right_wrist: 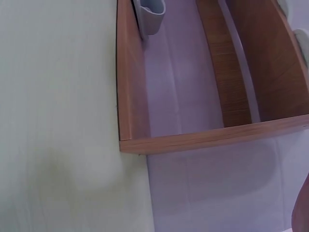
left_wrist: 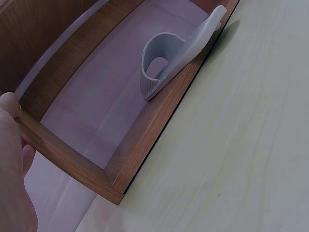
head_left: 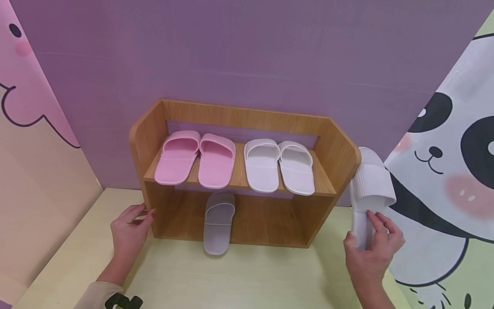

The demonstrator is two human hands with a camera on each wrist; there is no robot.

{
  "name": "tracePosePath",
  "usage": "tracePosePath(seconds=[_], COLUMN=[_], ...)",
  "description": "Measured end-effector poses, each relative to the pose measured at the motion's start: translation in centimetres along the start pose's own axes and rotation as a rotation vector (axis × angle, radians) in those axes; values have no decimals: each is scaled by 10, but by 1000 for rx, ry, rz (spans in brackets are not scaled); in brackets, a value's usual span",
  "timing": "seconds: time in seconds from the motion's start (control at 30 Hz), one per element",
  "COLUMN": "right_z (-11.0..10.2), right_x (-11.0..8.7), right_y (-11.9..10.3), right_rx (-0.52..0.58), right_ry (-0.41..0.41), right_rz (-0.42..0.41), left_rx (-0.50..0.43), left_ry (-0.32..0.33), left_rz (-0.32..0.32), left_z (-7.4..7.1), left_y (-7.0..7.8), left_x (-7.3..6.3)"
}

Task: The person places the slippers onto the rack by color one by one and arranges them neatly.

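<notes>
With thumb and fingers on either side of its front edge, my left hand (head_left: 129,231) grips the left side panel of a wooden shoe rack (head_left: 247,118). My right hand (head_left: 374,249) pinches the sole of a pale slipper (head_left: 373,182), toe end up, just outside the rack's right panel. One greyish slipper (head_left: 217,238) lies on the bottom shelf, its near end jutting past the front edge. On the upper shelf sit a pair of pink slippers (head_left: 175,165) and a pair of white slippers (head_left: 262,171). Only a sliver of the right hand (right_wrist: 301,208) shows in the right wrist view.
The rack stands on a pale wooden tabletop (head_left: 231,279) against a purple back wall (head_left: 247,56). A panda picture (head_left: 436,180) covers the right side panel, and a pink cartoon figure (head_left: 34,86) is on the left one.
</notes>
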State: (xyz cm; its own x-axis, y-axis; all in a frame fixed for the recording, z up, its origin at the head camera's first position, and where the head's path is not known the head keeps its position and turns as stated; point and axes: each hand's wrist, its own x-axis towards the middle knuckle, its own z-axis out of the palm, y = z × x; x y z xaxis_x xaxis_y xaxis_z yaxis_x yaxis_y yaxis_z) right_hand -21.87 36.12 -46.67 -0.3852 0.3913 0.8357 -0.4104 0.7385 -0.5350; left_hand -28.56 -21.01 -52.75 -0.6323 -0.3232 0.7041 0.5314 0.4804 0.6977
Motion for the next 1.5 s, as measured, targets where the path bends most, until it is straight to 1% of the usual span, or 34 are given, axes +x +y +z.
tracePosePath(seconds=[0.07, 0.23, 0.3, 0.43, 0.5, 0.57, 0.7, 0.8, 0.93, 1.03, 1.13, 1.33, 1.5], right_z=[-1, -4, -5, -3, -2, -1, 0, 3, 9, 13, 19, 29, 34], right_x=[2, 9, 12, 16, 15, 13, 7, 4, -3, -8, -12, -16, -21], right_y=[-8, -40, -50, -57, -57, -58, -63, -65, -60, -58, -62, -77, -88], right_rx=[22, 89, 112, 150, 159, 154, 140, 148, 146, 148, 169, 242, 252], right_ry=[36, 101, 129, 200, 207, 188, 111, 66, -4, -68, -121, -151, -183], right_rz=[-12, -40, -56, -99, -118, -136, -175, -226, -305, -343, -377, -475, -509], left_rx=[8, 19, 22, 24, 24, 25, 24, 16, 11, 21, 32, 38, 38], left_ry=[-4, -8, -7, -6, -4, -1, 1, -2, -2, -6, -9, -1, -2], left_rz=[2, -1, -4, -8, -5, -2, 4, 6, 7, 0, -10, -8, -16], left_z=[0, -1, -1, -1, -1, -1, 0, 0, 1, 1, 1, 0, 0], left_y=[1, 1, 0, 1, 1, 1, 1, 1, 1, 1, 1, 0, -1], left_x=[0, -1, -1, -1, -1, 0, 1, 2, 2, 3, 2, 1, 1])
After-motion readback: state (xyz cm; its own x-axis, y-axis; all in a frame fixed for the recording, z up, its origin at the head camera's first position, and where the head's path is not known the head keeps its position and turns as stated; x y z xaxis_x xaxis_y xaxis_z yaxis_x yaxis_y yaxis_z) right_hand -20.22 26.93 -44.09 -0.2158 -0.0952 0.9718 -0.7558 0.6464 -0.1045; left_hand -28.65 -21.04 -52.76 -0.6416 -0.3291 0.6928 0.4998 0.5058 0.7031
